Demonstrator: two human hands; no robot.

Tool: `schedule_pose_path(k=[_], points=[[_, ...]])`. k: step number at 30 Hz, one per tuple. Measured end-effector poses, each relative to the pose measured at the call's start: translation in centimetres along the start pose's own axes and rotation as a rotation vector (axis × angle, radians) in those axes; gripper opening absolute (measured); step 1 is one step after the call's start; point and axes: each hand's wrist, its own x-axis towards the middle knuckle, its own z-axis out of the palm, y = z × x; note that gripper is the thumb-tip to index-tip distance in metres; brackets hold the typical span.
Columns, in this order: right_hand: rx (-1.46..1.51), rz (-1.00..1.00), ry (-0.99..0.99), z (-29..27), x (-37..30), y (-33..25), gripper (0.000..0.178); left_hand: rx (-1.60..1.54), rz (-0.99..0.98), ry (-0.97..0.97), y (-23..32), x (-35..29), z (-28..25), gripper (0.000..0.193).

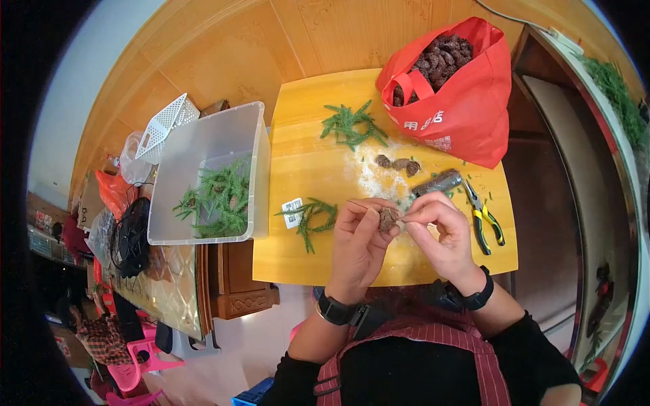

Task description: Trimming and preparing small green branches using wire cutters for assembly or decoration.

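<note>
Hands [359, 237] two, held pinecone [388, 218] one

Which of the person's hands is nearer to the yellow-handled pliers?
Right. The right hand works just left of the pliers; the left hand sits farther left, beyond the pine cone.

At the upper right of the frame we see a red shopping bag [467, 108] lying on the yellow tabletop [298, 257], its mouth open toward the top and filled with dark brown cones; white print sits on its side, along with a pale rectangular patch lower down. Near the frame's centre, left of the middle, we find a small white label [292, 208] with dark print lying flat on the tabletop. At the left edge we make out an orange plastic bag [114, 189] and a clear one [132, 159] just above it.
</note>
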Motion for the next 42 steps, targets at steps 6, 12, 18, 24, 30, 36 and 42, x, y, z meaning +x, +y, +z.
schedule_pose_path(k=[6,12,18,24,30,36,42], points=[[0.018,0.031,-0.043,-0.6,0.4,0.2,0.004,-0.007,-0.006,-0.002,0.2,0.1,0.5,0.007],[-0.056,0.003,-0.127,-1.5,1.6,-0.9,0.004,-0.036,-0.057,-0.017,0.4,-0.1,0.2,0.008],[-0.112,-0.069,-0.243,-2.4,2.6,-1.3,0.006,-0.121,-0.169,-0.097,0.7,-0.1,-0.2,0.01],[0.078,0.044,-0.313,-2.5,2.7,-1.4,0.008,-0.112,-0.226,-0.202,1.1,-0.1,-0.6,0.012],[-0.047,-0.049,-0.174,-2.1,2.1,-0.5,0.011,0.027,-0.255,0.094,1.2,-0.2,0.4,0.016],[-0.276,-0.197,-0.06,-1.7,1.9,-1.3,0.014,0.386,-0.109,0.048,1.2,-0.4,0.1,0.018],[-0.366,-0.237,-0.134,-2.1,2.1,-1.7,0.015,0.445,-0.094,-0.01,1.6,-0.5,0.1,0.018]])
